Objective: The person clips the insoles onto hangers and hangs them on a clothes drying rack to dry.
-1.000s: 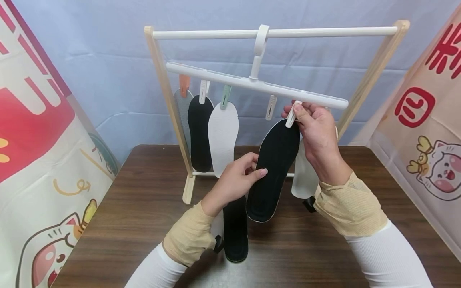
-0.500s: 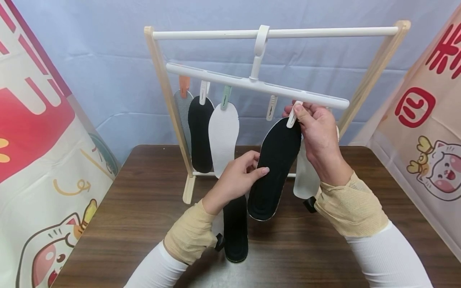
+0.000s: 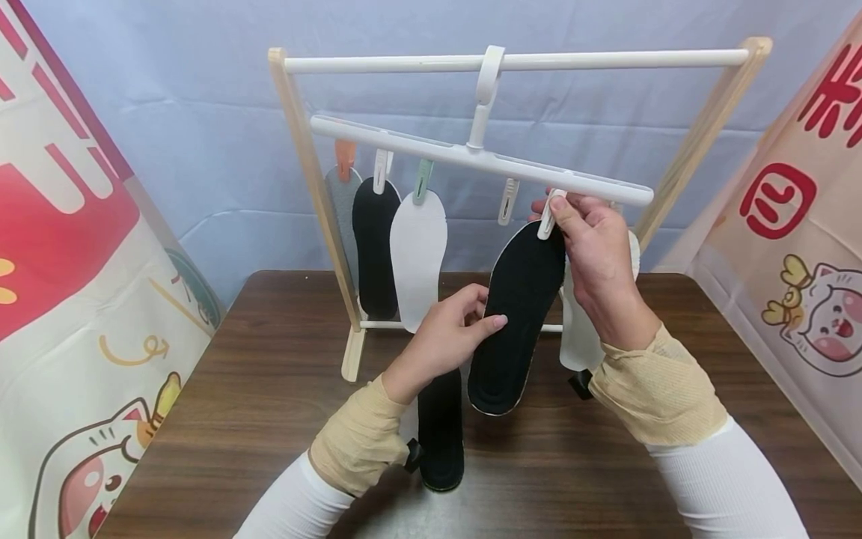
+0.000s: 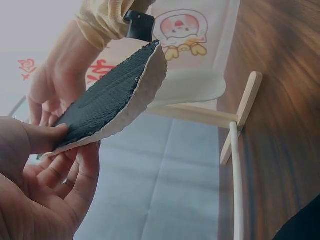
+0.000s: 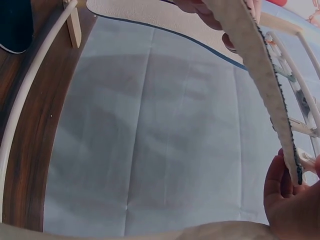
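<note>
A black insole [image 3: 518, 322] with a pale underside is held upright and slightly tilted beneath the right part of a white clip hanger [image 3: 485, 159]. My left hand [image 3: 447, 333] grips its left edge, thumb on the black face and fingers behind. At the insole's top, my right hand [image 3: 599, 251] pinches a white clip [image 3: 548, 221] between thumb and fingers. The clip overlaps the insole's upper end. From the right wrist view, the insole's pale underside [image 5: 262, 75] runs down to the right fingers. A free white clip [image 3: 508, 202] hangs just left of it.
Left on the hanger hang a grey insole [image 3: 342, 213], a black one [image 3: 377, 251] and a white one [image 3: 419, 251]. A pale insole [image 3: 581, 329] hangs behind the right hand. Another black insole [image 3: 441, 442] lies on the table [image 3: 269, 449]. The wood-sided rack [image 3: 296, 165] carries the hanger.
The held black insole has shifted slightly right, with the left hand following. The pale insole behind has swung right. Both hands keep their holds.
</note>
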`<state>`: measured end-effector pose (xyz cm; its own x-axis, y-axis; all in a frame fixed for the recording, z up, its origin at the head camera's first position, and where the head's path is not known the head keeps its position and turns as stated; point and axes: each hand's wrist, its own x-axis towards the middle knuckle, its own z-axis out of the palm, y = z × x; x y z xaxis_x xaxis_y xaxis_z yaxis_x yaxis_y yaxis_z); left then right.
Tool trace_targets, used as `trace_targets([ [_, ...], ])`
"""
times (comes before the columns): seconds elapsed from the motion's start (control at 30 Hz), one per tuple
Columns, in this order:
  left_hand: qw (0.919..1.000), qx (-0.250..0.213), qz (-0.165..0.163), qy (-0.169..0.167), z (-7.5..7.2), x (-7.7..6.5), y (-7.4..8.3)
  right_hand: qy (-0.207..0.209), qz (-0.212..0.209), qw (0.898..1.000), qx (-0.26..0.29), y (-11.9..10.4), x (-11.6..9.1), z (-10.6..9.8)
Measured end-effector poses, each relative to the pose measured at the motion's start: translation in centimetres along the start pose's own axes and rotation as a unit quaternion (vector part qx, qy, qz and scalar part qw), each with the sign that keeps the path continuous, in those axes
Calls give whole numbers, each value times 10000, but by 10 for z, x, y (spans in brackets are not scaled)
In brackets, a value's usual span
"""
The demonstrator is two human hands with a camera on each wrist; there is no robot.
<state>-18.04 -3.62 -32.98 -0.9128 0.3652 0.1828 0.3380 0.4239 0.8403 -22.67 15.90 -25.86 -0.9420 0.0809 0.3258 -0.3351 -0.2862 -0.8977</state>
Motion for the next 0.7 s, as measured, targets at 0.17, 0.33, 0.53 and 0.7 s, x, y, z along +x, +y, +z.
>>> trace_targets([
  [0.17,10000,-7,13,-17,2,0,-1,-28,-29,9999,-95,0,-1,0],
  [0.33,10000,35,4,-29,4,1,-2,-64,-10,9998,-191,1,-2,0],
  [0.53,9999,73,-28,-97,5,0,-3,-80,86,9995,-277,0,-3,0],
  [0.7,9998,107,-77,-138,7,0,-5,-121,179,9992,-346,-1,-5,-1],
])
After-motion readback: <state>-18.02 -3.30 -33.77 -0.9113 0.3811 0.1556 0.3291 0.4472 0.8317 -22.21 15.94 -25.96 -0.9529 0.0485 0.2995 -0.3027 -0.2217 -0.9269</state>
